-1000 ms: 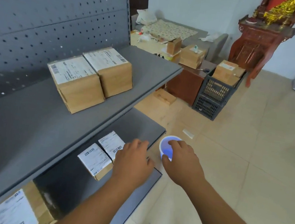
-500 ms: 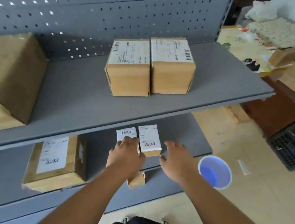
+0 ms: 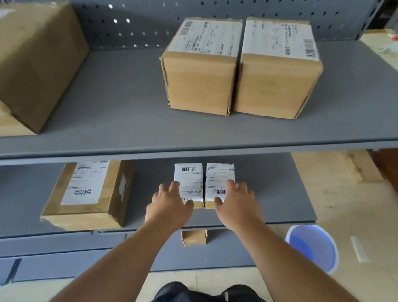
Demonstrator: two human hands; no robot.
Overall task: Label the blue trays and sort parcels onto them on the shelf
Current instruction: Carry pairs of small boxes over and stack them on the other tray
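Two small parcels with white barcode labels lie side by side on the lower grey shelf [image 3: 280,193]. My left hand [image 3: 170,206] touches the left small parcel [image 3: 189,178] at its left side and front corner, fingers spread. My right hand [image 3: 237,205] rests on the right small parcel [image 3: 219,174], fingers over its right edge and thumb at its front. Neither hand lifts a parcel. No blue tray is in view.
A flat labelled parcel [image 3: 87,192] lies left on the same shelf, and a small brown box [image 3: 193,236] sits on the level below. The upper shelf [image 3: 122,111] holds two cube boxes [image 3: 199,75] and a large carton [image 3: 26,54]. A blue bucket [image 3: 312,247] stands on the floor at right.
My view turned left to face the shelf. My right hand left the blue bucket and came onto the right small parcel; my left hand shifted to the left parcel's side.
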